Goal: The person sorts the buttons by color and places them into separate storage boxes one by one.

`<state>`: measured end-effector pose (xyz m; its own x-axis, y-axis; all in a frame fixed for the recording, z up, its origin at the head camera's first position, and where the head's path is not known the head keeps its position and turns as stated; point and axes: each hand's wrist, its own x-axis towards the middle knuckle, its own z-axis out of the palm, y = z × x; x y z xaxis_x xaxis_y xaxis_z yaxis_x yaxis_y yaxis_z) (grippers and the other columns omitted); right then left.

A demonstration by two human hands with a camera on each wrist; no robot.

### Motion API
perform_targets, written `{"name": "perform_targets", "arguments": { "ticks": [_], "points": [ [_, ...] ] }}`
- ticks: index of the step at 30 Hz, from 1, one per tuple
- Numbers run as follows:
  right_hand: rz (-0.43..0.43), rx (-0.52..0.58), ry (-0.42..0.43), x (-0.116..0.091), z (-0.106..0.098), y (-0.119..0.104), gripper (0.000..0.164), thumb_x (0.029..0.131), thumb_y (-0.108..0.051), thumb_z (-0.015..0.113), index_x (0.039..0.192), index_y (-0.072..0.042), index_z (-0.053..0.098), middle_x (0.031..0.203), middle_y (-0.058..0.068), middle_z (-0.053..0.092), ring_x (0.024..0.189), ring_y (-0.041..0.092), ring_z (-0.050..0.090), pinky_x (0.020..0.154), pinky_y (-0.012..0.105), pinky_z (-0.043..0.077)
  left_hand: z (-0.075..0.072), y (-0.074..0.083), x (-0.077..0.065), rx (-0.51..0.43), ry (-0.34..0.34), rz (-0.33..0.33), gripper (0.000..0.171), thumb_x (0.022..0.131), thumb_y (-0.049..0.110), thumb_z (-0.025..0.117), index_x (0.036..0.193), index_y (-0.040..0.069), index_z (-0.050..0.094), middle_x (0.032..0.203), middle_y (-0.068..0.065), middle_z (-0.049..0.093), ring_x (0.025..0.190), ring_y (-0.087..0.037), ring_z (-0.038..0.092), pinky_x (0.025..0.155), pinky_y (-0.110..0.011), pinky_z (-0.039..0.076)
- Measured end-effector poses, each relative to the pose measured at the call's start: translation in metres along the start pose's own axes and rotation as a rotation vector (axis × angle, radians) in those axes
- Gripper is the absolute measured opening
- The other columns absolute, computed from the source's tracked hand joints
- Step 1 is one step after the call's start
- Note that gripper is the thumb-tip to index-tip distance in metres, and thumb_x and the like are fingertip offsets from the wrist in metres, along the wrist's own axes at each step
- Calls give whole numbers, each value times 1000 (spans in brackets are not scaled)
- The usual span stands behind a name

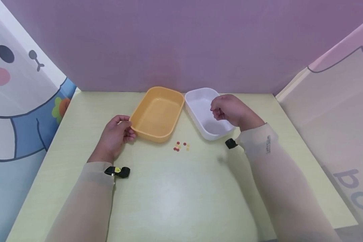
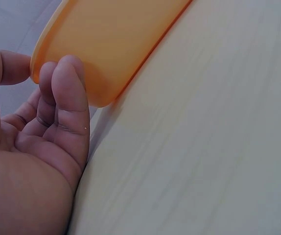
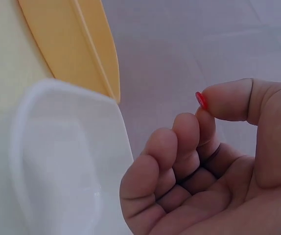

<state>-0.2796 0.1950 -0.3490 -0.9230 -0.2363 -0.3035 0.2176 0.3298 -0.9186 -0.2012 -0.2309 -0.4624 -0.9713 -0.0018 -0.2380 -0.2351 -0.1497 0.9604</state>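
Note:
My right hand point(image 1: 231, 109) hovers over the near right part of the white tray point(image 1: 199, 104), its thumb and index finger pinching a small red disc point(image 3: 200, 100). The other fingers curl in towards the palm. At the near left corner of the orange-yellow tray point(image 1: 158, 114), my left hand point(image 1: 115, 136) grips the rim, thumb on one side and fingers bent round the other. Several small red discs point(image 1: 185, 144) and pale yellow discs point(image 1: 187, 149) lie loose on the table just in front of the two trays. The inside of the orange-yellow tray shows bare.
Both trays stand side by side at the back of the pale table point(image 1: 169, 201), close to a purple wall point(image 1: 181, 43). Printed panels rise on the left point(image 1: 18, 101) and right point(image 1: 335, 117). Black bands point(image 1: 118, 171) sit at both sleeve cuffs.

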Motion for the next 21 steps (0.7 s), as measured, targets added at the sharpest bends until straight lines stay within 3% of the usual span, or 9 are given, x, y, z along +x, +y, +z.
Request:
{"name": "perform_targets", "arguments": {
  "ticks": [12,21],
  "points": [
    [57,-26,43,19,-12,-22,11,97,-9,62,88,-6,65,76,1,61,76,21,59,77,29,56,-1,2,-2,16,0,2,30,117,23,58,143,8,52,93,-3,66,79,-13,69,73,-24,66],
    [121,-39,91,30,-14,-27,9,98,-11,63,97,-3,66,80,2,60,76,21,57,74,28,55,1,2,-2,0,-10,7,24,117,22,58,138,11,54,93,-2,67,79,-14,69,73,-24,66]
  ]
}}
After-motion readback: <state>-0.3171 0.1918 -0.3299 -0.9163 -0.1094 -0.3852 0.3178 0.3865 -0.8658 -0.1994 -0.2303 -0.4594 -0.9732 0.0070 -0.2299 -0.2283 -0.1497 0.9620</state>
